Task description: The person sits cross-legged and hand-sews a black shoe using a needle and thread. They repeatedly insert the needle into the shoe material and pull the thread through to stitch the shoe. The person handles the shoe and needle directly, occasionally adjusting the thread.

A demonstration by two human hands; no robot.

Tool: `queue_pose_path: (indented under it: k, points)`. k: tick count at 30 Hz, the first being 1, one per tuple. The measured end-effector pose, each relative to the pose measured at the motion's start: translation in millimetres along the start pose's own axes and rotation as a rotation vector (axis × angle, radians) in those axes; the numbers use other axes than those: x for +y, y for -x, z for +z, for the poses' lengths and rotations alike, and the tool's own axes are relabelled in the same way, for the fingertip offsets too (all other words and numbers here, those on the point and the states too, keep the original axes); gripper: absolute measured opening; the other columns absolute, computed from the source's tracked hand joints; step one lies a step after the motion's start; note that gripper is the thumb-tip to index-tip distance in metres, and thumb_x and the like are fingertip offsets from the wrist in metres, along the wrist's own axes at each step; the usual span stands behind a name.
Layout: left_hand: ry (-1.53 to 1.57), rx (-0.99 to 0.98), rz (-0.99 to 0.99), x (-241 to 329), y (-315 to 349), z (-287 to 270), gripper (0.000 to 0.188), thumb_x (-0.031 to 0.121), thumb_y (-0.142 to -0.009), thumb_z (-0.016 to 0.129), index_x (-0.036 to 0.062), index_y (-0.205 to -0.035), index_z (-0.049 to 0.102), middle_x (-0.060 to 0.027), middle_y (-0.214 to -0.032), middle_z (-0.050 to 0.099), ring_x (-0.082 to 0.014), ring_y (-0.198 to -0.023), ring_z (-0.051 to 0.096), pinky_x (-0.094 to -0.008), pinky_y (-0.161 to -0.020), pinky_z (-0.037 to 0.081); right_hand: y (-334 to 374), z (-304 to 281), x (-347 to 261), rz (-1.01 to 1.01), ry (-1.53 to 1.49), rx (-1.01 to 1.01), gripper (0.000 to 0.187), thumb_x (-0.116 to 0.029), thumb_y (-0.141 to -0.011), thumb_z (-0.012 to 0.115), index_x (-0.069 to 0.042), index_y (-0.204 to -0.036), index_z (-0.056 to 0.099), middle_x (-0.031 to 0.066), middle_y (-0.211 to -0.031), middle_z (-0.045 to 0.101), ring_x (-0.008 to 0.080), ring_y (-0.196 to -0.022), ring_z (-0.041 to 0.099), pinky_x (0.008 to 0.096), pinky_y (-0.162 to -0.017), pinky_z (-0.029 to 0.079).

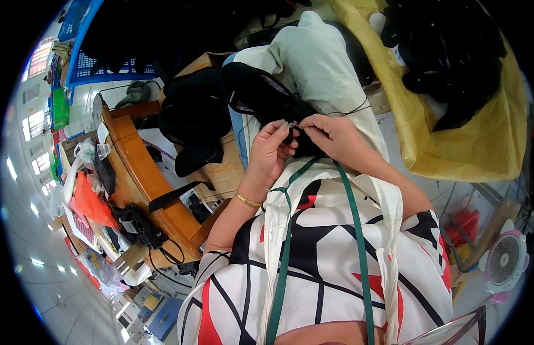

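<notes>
Fingertips of both my hands meet over a black fabric item (261,92) on my lap. My left hand (268,148) is closed, pinching near the edge of the black fabric, with its other fingers curled beneath. Thumb and forefinger of my right hand (331,135) are pressed together beside the left fingertips; whatever is between them is too small to make out. Thin dark strands (356,109) stretch to the right above my right hand. Under the black item lies a cream cloth (318,54) covering my legs.
A brown wooden table (132,152) with bags and cloth stands at left, next to a cardboard box (224,167). Black items fill a blue crate (86,69) at far left and a yellow sack (428,144) at right. A small fan (504,260) stands at lower right.
</notes>
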State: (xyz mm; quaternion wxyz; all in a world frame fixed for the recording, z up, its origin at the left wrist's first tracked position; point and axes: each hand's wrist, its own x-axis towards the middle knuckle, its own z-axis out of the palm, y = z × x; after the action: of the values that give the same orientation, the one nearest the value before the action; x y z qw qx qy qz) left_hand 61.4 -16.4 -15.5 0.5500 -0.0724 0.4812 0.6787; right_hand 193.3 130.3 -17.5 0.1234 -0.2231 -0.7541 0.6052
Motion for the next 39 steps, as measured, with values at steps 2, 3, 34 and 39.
queue_pose_path:
  k: [2, 3, 34, 39]
  points:
    - [0.000, -0.007, -0.004, 0, 0, 0, 0.015, 0.015, -0.097, 0.064, 0.0044, -0.108, 0.065, -0.0086, -0.090, 0.069, -0.0147, -0.070, 0.064, -0.0229, -0.058, 0.053, -1, 0, -1, -0.006, 0.005, 0.003, 0.013, -0.014, -0.090, 0.063, -0.007, -0.099, 0.069, 0.0151, -0.073, 0.066, 0.0312, -0.063, 0.065, 0.0357, -0.059, 0.051]
    - [0.001, -0.010, -0.006, 1, 0, 0, 0.015, 0.015, -0.097, 0.064, 0.0045, -0.108, 0.065, -0.0086, -0.090, 0.069, -0.0146, -0.070, 0.064, -0.0228, -0.058, 0.053, -1, 0, -1, -0.007, 0.005, 0.002, 0.013, -0.014, -0.090, 0.063, -0.007, -0.099, 0.069, 0.0150, -0.073, 0.066, 0.0312, -0.063, 0.065, 0.0357, -0.059, 0.051]
    - [-0.180, 0.054, -0.029, 1, -4, 1, 0.013, 0.005, -0.085, 0.077, 0.0045, -0.096, 0.069, -0.0024, -0.084, 0.069, -0.0072, -0.070, 0.062, -0.0195, -0.059, 0.048, -8, 1, 0, 0.421, -0.165, -0.205, 0.010, -0.009, -0.097, 0.061, 0.001, -0.095, 0.061, 0.0015, -0.073, 0.061, 0.0081, -0.063, 0.056, 0.0247, -0.059, 0.046]
    - [-0.170, 0.041, -0.039, 2, -4, 0, 0.011, 0.006, -0.085, 0.077, 0.0038, -0.095, 0.071, -0.0018, -0.085, 0.070, -0.0063, -0.068, 0.061, -0.0189, -0.058, 0.047, -10, 10, -3, 0.323, -0.105, -0.173, 0.019, -0.005, -0.095, 0.059, 0.000, -0.112, 0.055, 0.0065, -0.072, 0.061, 0.0140, -0.065, 0.058, 0.0267, -0.061, 0.047]
